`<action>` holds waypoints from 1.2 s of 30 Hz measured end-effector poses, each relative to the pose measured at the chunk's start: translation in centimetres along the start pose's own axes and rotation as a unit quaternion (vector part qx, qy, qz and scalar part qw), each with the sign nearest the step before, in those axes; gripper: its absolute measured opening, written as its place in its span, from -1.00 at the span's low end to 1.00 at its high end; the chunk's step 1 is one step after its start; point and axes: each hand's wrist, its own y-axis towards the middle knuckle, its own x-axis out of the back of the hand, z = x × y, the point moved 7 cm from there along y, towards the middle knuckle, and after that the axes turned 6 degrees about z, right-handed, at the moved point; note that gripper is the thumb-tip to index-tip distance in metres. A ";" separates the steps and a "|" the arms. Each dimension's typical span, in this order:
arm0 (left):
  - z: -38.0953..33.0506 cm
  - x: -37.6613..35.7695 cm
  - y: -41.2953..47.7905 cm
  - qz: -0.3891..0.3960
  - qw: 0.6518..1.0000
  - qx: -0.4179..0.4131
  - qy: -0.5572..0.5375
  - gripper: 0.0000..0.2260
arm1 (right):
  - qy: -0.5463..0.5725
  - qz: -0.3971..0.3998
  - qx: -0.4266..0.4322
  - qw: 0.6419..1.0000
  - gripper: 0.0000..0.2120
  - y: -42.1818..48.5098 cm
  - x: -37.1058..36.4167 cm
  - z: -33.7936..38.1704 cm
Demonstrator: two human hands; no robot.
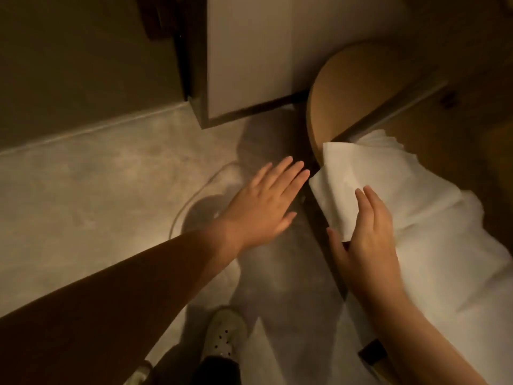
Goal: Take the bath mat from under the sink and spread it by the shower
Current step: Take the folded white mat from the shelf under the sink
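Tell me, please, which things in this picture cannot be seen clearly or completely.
- Bath mat, head view: its right and lower parts run past the frame edge; the right hand covers its near corner, so the grip is unclear.
- Round wooden piece: partly behind the mat; what it is stays unclear.
- Shoe: cut off by the bottom edge.
- Sink and shower: neither can be identified.
- Left hand: open and flat, contact with the floor uncertain.

Right hand (pixel 366 240) grips the folded edge of the white bath mat (pixel 394 207), fingers (pixel 363 201) on top, thumb tucked beneath the corner. The mat drapes off a rounded wooden shelf (pixel 358 87) (lighting is dim and warm). Left hand (pixel 266 201) hovers flat and spread over the grey floor (pixel 97 173), just beside the mat's corner, not touching it. A white perforated shoe (pixel 222 337) shows at the bottom edge.
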 end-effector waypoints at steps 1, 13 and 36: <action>-0.4 -1.5 0.7 0.005 1.000 -0.011 -0.011 -0.38 | -0.006 -0.001 0.004 1.000 -0.26 0.2 -1.1 -0.7; -6.0 -10.4 7.0 0.006 0.995 -0.074 -0.063 -0.34 | -0.017 0.004 0.024 1.000 -0.27 1.1 -8.1 -6.9; -6.4 -8.9 7.6 -0.036 0.987 -0.053 -0.150 -0.42 | 0.116 -0.059 0.063 0.989 -0.66 0.8 -4.7 -7.7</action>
